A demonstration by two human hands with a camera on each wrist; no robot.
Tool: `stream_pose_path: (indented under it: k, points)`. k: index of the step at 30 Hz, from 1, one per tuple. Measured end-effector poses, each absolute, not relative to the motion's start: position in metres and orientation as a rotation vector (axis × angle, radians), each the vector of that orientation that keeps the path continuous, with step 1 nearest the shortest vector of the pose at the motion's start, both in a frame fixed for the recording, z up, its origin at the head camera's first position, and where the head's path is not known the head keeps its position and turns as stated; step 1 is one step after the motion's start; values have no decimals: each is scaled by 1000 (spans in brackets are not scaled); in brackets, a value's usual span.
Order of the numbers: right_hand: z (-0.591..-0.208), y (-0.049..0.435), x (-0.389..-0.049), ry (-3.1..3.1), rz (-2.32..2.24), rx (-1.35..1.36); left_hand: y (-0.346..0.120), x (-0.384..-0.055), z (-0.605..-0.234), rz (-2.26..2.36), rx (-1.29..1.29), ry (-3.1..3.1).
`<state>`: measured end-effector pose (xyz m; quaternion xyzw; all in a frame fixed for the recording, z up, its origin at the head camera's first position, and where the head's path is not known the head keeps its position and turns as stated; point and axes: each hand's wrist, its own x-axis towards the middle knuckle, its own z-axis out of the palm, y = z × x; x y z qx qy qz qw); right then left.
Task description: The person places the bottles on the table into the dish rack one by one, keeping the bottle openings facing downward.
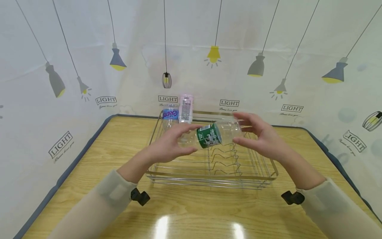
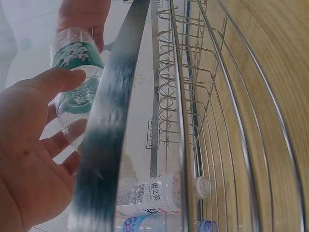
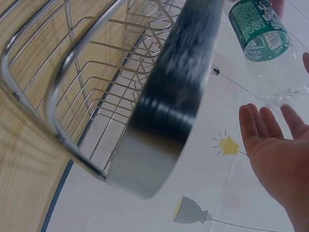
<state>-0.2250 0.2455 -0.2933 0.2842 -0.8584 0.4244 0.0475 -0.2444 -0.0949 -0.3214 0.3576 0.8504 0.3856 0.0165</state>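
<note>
In the head view, a clear plastic bottle with a green label (image 1: 209, 136) is held tilted above the wire rack (image 1: 209, 177). My left hand (image 1: 168, 142) grips its left end, thumb on one side and fingers on the other. At the bottle's right end is my right hand (image 1: 261, 136), fingers and thumb spread about the clear base. The right wrist view shows this hand (image 3: 277, 154) with fairly straight fingers, tips right at the base. In the left wrist view the left thumb (image 2: 65, 79) lies across the green label.
At the rack's back left corner stand a bottle with a blue label (image 1: 170, 114) and one with a pink label (image 1: 186, 109). Wavy wire dividers (image 1: 225, 156) run through the rack's middle. The rack sits on a wooden table (image 1: 191, 209), before a lamp-printed curtain (image 1: 191, 39).
</note>
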Motion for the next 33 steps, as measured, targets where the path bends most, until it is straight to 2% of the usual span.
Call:
stream_pose_path:
  k: [9, 27, 33]
  points:
    - [-293, 245, -227, -2612, 1490, 772, -100, -247, -325, 1495, 842, 2477]
    - [-305, 184, -241, -2611, 1868, 715, -77, -246, -334, 1663, 871, 2241]
    - [-304, 172, -240, -2581, 1834, 668, -72, -246, -334, 1658, 848, 2250]
